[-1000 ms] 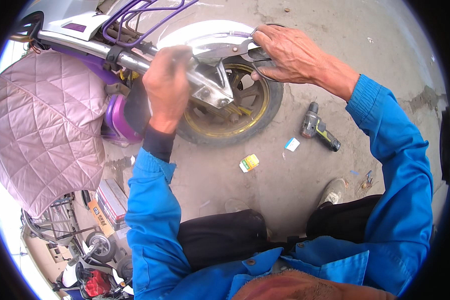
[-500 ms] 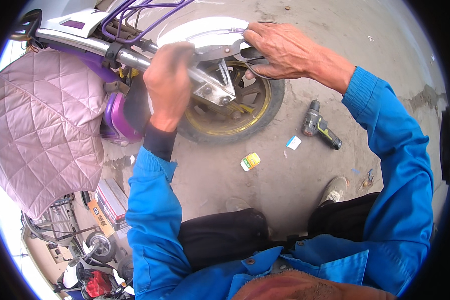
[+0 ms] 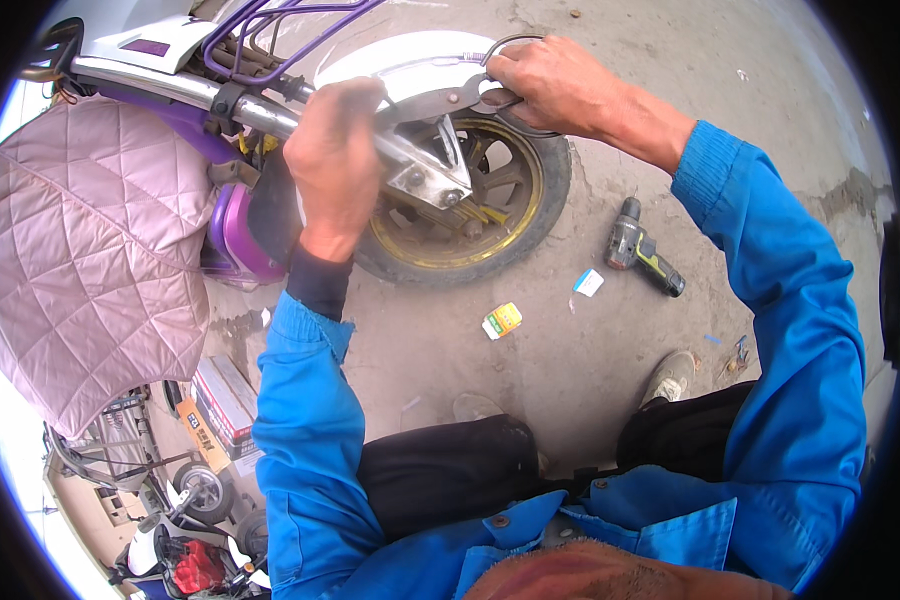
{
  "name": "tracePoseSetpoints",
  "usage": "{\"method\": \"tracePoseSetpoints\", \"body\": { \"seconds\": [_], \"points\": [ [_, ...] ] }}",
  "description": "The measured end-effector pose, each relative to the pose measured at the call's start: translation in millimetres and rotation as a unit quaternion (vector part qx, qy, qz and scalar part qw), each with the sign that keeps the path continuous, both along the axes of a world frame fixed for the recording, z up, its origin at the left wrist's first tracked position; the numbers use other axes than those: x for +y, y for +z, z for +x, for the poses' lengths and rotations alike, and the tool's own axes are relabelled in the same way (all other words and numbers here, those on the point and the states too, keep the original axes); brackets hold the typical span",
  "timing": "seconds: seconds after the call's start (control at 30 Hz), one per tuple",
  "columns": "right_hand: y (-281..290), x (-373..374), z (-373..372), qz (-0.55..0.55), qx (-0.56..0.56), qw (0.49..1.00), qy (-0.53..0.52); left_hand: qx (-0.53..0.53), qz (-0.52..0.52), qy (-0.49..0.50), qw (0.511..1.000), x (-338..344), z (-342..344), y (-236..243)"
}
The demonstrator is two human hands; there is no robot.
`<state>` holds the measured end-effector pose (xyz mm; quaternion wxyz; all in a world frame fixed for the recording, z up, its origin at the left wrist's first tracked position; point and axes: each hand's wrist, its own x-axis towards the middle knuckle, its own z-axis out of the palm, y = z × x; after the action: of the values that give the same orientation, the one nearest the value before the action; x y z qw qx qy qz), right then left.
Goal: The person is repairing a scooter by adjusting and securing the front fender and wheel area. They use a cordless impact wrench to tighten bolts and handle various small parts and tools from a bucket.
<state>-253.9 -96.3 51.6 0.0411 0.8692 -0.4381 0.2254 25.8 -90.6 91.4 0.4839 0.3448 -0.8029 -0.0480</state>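
Note:
My right hand is closed on the handles of dark scissors with large looped grips and a rivet at the pivot. Their blades point left, across the front fork's silver lower leg, and their tips pass behind my left hand. Beside the fork tube, my left hand is closed and smeared by motion; what its fingers grip is hidden. Below both hands is the scooter's front wheel, with a black tyre and gold rim. The white front fender curves over it.
A cordless drill lies on the concrete, near a small white-and-blue packet and a yellow-green packet. A quilted pink cover hangs at left. Boxes and another scooter stand lower left.
My right hand has shifted slightly up, and more of the scissors' looped grips now shows. My left hand stays beside the fork, still blurred.

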Motion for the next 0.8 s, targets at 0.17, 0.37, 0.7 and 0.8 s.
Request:
{"method": "tracePoseSetpoints", "body": {
  "seconds": [0.17,0.37,0.7,0.8],
  "points": [
    [-5,8,-25,0.009,-0.073,0.997,0.013,0.017,0.018,0.003,1.0,2,5,9],
    [-7,40,-64,0.07,-0.032,0.995,-0.06,-0.197,0.152,-0.054,0.967,29,22,20],
    [-26,27,-50,-0.055,0.015,0.998,-0.013,-0.21,-0.087,-0.065,0.972,22,-21,-3],
    [-24,20,-35,-0.067,0.022,0.997,-0.008,-0.163,0.0,-0.027,0.986,23,-14,-2]
  ]
}}
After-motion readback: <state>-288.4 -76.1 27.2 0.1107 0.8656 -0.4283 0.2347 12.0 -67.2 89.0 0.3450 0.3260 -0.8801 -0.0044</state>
